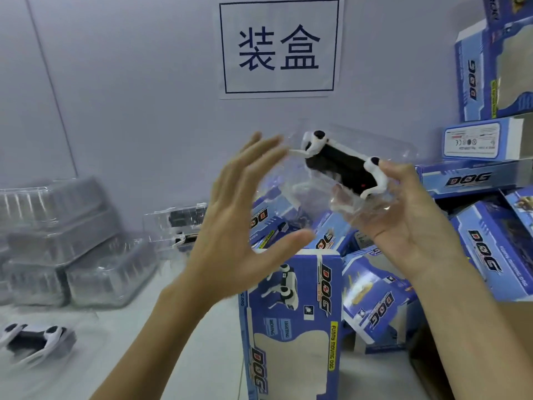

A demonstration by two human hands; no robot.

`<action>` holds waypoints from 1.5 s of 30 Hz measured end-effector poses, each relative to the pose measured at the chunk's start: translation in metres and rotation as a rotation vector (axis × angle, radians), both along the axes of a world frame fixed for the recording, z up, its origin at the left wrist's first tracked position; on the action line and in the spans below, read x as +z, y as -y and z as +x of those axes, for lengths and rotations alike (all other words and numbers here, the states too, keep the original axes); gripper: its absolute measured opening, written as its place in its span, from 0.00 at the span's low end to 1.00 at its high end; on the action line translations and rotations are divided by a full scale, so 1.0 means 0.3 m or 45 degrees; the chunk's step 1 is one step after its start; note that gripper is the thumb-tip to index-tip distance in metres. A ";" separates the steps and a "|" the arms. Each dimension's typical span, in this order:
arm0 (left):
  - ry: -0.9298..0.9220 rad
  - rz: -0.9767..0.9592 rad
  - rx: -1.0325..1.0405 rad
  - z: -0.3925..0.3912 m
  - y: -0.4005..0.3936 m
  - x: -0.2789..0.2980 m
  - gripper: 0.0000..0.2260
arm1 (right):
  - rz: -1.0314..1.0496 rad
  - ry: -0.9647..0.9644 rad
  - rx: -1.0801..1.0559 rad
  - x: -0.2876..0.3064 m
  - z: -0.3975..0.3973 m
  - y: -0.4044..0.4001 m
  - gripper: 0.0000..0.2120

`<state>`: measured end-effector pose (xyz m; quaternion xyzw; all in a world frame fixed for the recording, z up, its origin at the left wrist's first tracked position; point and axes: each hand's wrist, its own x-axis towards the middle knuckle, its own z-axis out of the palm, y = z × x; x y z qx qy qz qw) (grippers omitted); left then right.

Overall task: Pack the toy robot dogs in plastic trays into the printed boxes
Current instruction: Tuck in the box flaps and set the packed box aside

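Holding a clear plastic tray [354, 180] up in the air, right hand [403, 215] grips its near right end, thumb on top by the dog's white leg, fingers curled under the plastic. Inside the tray lies a black and white toy dog [343, 166], tilted, running from upper left down to the right hand. Left hand [242, 226] is spread flat, fingers straight, thumb out, holding nothing; its fingertips are just beside the tray's left end, contact unclear because of blur.

Below both hands an upright blue printed box [291, 321] stands on the white table [202, 342], "DOG" lettering and a dog picture on its face, a pale cut-out window lower down. Tray is above the box, not in it.

Right of it a loose heap of same blue boxes [377, 301], some lying on their sides, more stacked against the wall [490, 70] at upper right. One box end there shows a white label panel [473, 140].

Left side: stack of clear empty trays [57, 241], blurred. Behind the left hand, more trays with dark toys inside [181, 223]. Bottom left, another toy dog in a tray [34, 339] on the table, blurred.

On the wall, a white paper sign [279, 46] with two large dark characters in a frame.
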<state>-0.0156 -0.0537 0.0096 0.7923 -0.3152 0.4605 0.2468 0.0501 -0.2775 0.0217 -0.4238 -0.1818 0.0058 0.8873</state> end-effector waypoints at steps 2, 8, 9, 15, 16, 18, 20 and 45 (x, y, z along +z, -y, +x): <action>-0.251 -0.399 -0.252 -0.033 -0.037 -0.130 0.35 | 0.017 0.024 -0.039 0.000 0.016 0.029 0.09; -0.915 -0.821 -0.420 -0.071 -0.063 -0.348 0.26 | -0.019 0.025 0.103 -0.059 0.034 0.040 0.20; -0.918 -0.850 -0.417 -0.070 -0.060 -0.364 0.25 | -0.023 0.012 0.135 -0.070 0.035 0.037 0.24; -0.940 -1.017 -0.433 -0.073 -0.069 -0.389 0.27 | -0.186 -0.012 0.254 -0.085 0.051 0.019 0.27; -0.938 -1.021 -0.434 -0.078 -0.069 -0.388 0.27 | -0.243 0.010 0.232 -0.078 0.053 0.016 0.25; -0.947 -1.015 -0.442 -0.083 -0.067 -0.388 0.26 | -0.352 0.065 0.184 -0.057 0.052 0.004 0.27; -0.944 -1.005 -0.433 -0.078 -0.059 -0.386 0.25 | -0.405 0.097 0.173 -0.034 0.048 -0.010 0.31; -0.823 -1.535 -0.580 0.031 -0.073 -0.068 0.28 | -0.693 0.216 -0.095 -0.163 -0.101 -0.140 0.37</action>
